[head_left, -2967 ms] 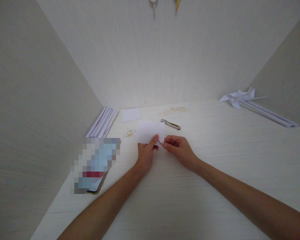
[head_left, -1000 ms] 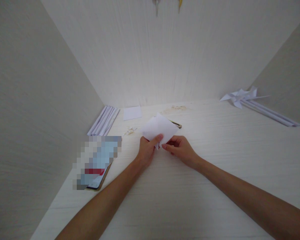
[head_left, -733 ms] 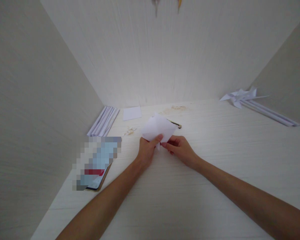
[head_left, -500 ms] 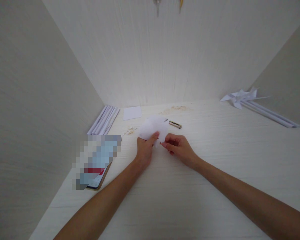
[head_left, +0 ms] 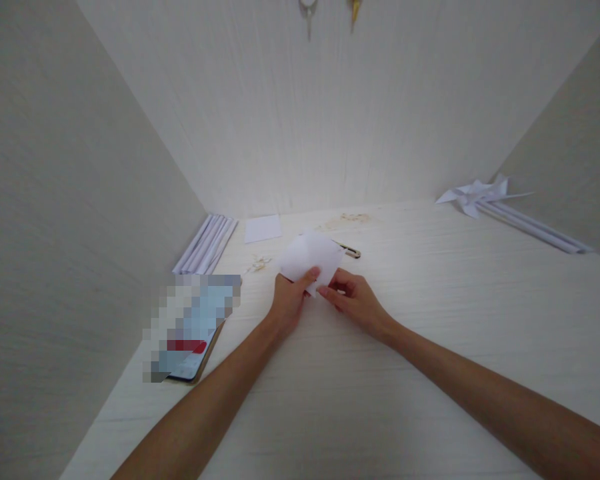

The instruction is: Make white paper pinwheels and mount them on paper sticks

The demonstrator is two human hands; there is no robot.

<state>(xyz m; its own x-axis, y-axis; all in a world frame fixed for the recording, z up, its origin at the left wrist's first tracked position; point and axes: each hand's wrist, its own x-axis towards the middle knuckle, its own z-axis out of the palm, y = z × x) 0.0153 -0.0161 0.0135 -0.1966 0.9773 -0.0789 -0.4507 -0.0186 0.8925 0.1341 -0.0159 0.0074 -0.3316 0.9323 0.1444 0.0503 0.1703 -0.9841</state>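
Note:
A small white sheet of paper (head_left: 311, 257) is held just above the pale wooden desk (head_left: 380, 373), near its middle. My left hand (head_left: 291, 301) pinches the sheet's near edge between thumb and fingers. My right hand (head_left: 356, 301) grips the same edge right beside it, fingertips almost touching the left thumb. The sheet tilts away from me and hides part of a utility knife (head_left: 351, 251) lying behind it.
A phone (head_left: 193, 347) lies at the left front. Rolled white paper sticks (head_left: 206, 243) rest along the left wall, with a small white paper square (head_left: 263, 228) beside them. A white paper pinwheel (head_left: 473, 193) and more sticks (head_left: 535, 229) lie at the far right. Walls enclose three sides.
The sheet has been turned in my hands from a flat rectangle to a tilted, diamond-like pose. Both hands stay pinched on its near edge in about the same place.

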